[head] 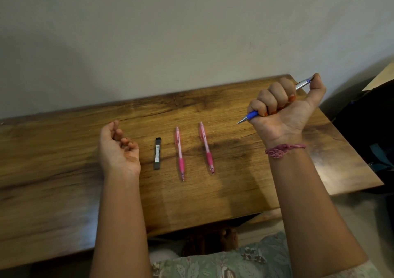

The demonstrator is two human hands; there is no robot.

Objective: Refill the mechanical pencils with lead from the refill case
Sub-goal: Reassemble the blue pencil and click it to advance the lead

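Refill case (157, 153) lies lengthwise on the table (64, 171), just right of the empty, half-curled left hand (117, 150); right hand (283, 111) fists a blue pencil (252, 114).

Wooden desk (234, 192); near its middle, lying side by side: dark refill case (157, 153), two pink mechanical pencils (179, 153) (206, 147), left hand (117, 150) resting.

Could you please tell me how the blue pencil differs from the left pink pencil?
The blue pencil is gripped in the right hand above the table; the left pink pencil lies loose on it. The blue one has a silver barrel, the pink a translucent pink one. The blue tip points left, the pink tip toward the person. Both have coloured grips.
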